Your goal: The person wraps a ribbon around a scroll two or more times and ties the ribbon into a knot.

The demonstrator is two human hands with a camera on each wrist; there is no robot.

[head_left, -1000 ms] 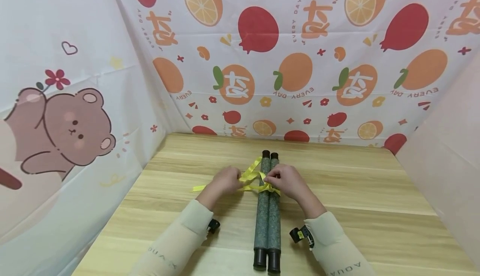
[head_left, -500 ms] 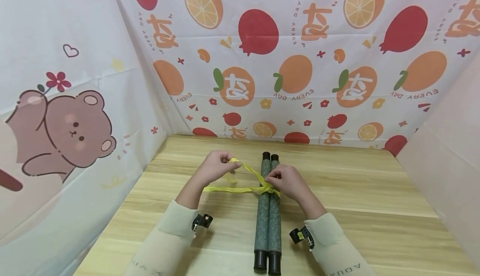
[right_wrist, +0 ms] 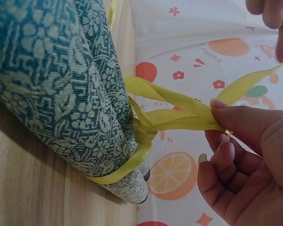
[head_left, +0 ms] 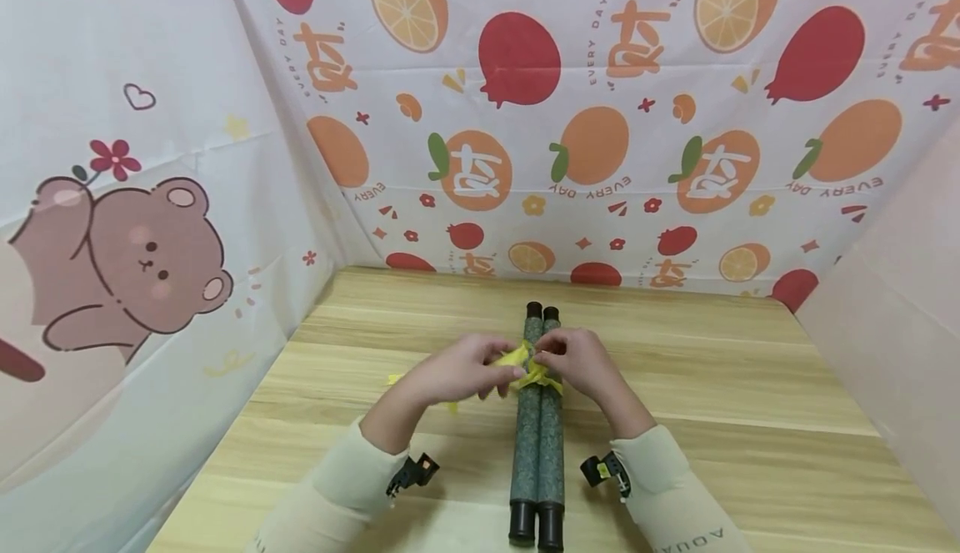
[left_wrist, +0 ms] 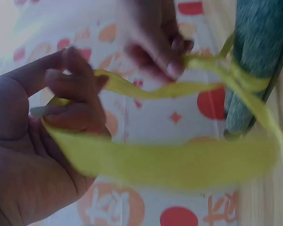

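Observation:
Two rolled scrolls (head_left: 538,453) lie side by side on the table, covered in green patterned cloth with dark knobs at their ends. A yellow ribbon (right_wrist: 115,173) wraps both and is knotted on top. In the right wrist view my right hand (right_wrist: 254,160) pinches a loop of that ribbon between thumb and finger, just above the knot. My left hand (head_left: 468,369) is left of the scrolls, beside the right hand. In the left wrist view a ribbon tail (left_wrist: 160,162) passes through its curled fingers (left_wrist: 78,94) and hangs blurred. The left thumb tip is hard to make out.
The wooden table (head_left: 712,419) extends on both sides of the scrolls. A fruit-printed cloth (head_left: 517,144) stands behind it, and a bear-printed cloth (head_left: 165,253) hangs at the left. Small cameras (head_left: 597,471) sit on both wrists.
My left hand went out to the left, pulling a ribbon tail, then came back right toward the knot with it. The right hand has kept pinching the ribbon in place.

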